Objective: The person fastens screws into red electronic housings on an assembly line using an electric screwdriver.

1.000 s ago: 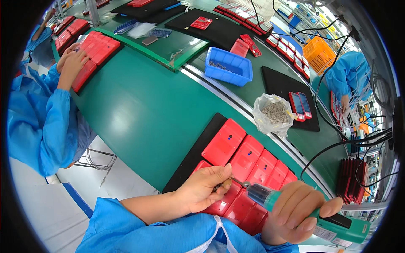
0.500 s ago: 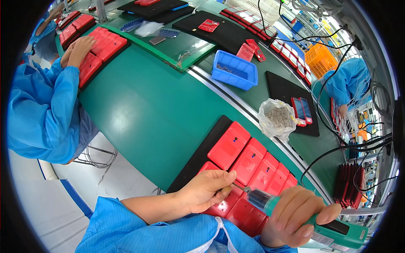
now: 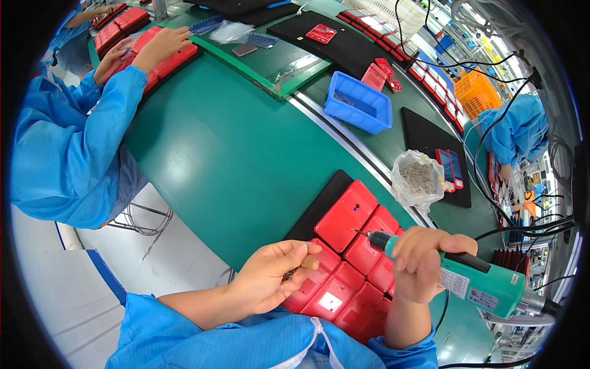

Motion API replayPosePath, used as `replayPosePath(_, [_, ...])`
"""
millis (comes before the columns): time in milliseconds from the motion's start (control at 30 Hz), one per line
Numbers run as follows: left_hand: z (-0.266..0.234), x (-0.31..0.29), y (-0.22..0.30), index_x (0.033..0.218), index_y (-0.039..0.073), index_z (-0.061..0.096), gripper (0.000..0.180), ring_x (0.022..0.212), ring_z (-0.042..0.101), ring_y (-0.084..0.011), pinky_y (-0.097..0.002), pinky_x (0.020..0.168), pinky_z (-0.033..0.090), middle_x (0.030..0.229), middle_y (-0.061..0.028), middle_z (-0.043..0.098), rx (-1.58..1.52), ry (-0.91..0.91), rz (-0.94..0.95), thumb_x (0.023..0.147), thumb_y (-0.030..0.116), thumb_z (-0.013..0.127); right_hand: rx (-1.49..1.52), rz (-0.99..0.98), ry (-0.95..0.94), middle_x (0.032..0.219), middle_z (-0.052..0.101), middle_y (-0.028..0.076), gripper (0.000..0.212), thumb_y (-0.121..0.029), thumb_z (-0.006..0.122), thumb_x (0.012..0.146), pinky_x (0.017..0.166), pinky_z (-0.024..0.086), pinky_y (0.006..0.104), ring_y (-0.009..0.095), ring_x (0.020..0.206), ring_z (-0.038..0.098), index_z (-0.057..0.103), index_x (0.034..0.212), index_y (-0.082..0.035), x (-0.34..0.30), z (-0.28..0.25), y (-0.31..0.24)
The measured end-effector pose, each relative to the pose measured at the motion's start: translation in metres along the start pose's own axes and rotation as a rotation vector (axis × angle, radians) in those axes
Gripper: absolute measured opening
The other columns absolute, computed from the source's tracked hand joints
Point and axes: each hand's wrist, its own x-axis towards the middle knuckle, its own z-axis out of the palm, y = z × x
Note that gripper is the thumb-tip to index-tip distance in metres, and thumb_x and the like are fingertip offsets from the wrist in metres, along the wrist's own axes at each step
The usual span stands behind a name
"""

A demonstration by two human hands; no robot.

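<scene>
Right hand (image 3: 424, 264) is wrapped fully around the green pistol-style electric screwdriver (image 3: 473, 284), fingers closed tight on the barrel. The tool lies near horizontal with the bit tip (image 3: 359, 232) just above a red rectangular plastic housing (image 3: 346, 215), likely so it can tip straight down onto a screw point.

Left hand (image 3: 270, 280) is half curled, palm up. Thumb and fingertips pinch a few small dark bits, probably screws; too small to tell for sure. It rests on the near edge of the red housings, close to the bit, handy for feeding.

Housings are packed edge to edge on a black flat mat (image 3: 319, 200) at the near rim of the green worktable (image 3: 233, 147). A clear plastic bag of small grey parts (image 3: 418, 178) sits just beyond the mat, within reach. A blue plastic bin (image 3: 358, 101) sits farther back.

A co-worker in a blue smock (image 3: 67, 141) works at red trays far left.
</scene>
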Motion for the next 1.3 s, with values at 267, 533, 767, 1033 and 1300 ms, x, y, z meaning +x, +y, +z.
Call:
replayPosePath(267, [-0.019, 0.002, -0.003, 0.093, 0.001, 0.051, 0.022, 0.052, 0.042, -0.009, -0.0182, 0.041, 0.029, 0.075, -0.0077, 0.056, -0.081, -0.119, 0.025, 0.089, 0.021, 0.044, -0.021, 0.028, -0.063, 0.055, 0.046, 0.007, 0.023, -0.007, 0.051, 0.082, 0.045, 0.042, 0.0292, 0.014, 0.042, 0.045, 0.033, 0.096, -0.007, 0.002, 0.002, 0.005])
replayPosePath(533, [-0.012, 0.002, -0.002, 0.097, -0.002, 0.052, 0.025, 0.056, 0.045, -0.0091, -0.0161, 0.042, 0.034, 0.081, -0.01, 0.056, -0.033, -0.069, 0.051, 0.09, 0.02, 0.042, -0.033, 0.076, -0.134, 0.06, 0.047, 0.006, 0.024, -0.002, 0.051, 0.079, 0.048, 0.044, 0.0313, 0.015, 0.046, 0.046, 0.035, 0.097, -0.007, 0.003, 0.001, 0.009])
replayPosePath(767, [-0.023, 0.002, -0.002, 0.094, -0.001, 0.053, 0.024, 0.052, 0.042, -0.0091, -0.0177, 0.046, 0.036, 0.073, -0.0094, 0.054, -0.085, -0.194, 0.04, 0.09, 0.02, 0.043, -0.061, 0.089, -0.178, 0.062, 0.047, 0.005, 0.025, 0.002, 0.05, 0.077, 0.049, 0.045, 0.0321, 0.015, 0.047, 0.047, 0.036, 0.096, -0.007, 0.005, 0.004, 0.009])
replayPosePath(1033, [-0.017, 0.002, 0.003, 0.094, -0.001, 0.053, 0.022, 0.05, 0.043, -0.0101, -0.0182, 0.044, 0.035, 0.077, -0.0117, 0.056, 0.041, -0.107, 0.08, 0.089, 0.018, 0.045, -0.054, 0.017, -0.248, 0.058, 0.048, 0.006, 0.027, 0.005, 0.051, 0.072, 0.046, 0.046, 0.0316, 0.016, 0.045, 0.049, 0.039, 0.094, -0.005, 0.007, 0.004, 0.015])
replayPosePath(1300, [-0.022, 0.004, 0.003, 0.094, 0.0, 0.052, 0.018, 0.054, 0.048, -0.0114, -0.0182, 0.041, 0.032, 0.085, -0.0168, 0.059, 0.044, -0.133, 0.093, 0.088, 0.016, 0.046, -0.058, -0.008, -0.282, 0.054, 0.048, 0.006, 0.029, 0.007, 0.051, 0.069, 0.042, 0.045, 0.0315, 0.018, 0.041, 0.05, 0.039, 0.094, -0.004, 0.01, 0.006, 0.015])
